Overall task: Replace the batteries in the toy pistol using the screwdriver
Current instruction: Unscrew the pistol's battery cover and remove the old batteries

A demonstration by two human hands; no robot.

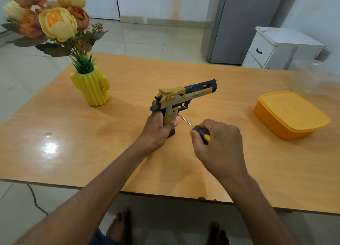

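A yellow, white and black toy pistol (185, 95) stands upright on its grip near the middle of the wooden table (128, 75), barrel pointing right. My left hand (158, 130) grips the pistol's handle from the left and behind, thumb across its front. My right hand (219, 143) grips the black and yellow handle of a screwdriver (195, 128). The thin metal shaft slants up and left, and its tip touches the upper part of the grip just below the trigger guard.
A yellow cactus-shaped vase (92, 88) with artificial flowers stands at the back left. An orange lidded box (290, 114) sits at the right, with a clear plastic container (311, 75) behind it. A white drawer cabinet (281, 47) and a grey fridge (244, 23) stand beyond the table.
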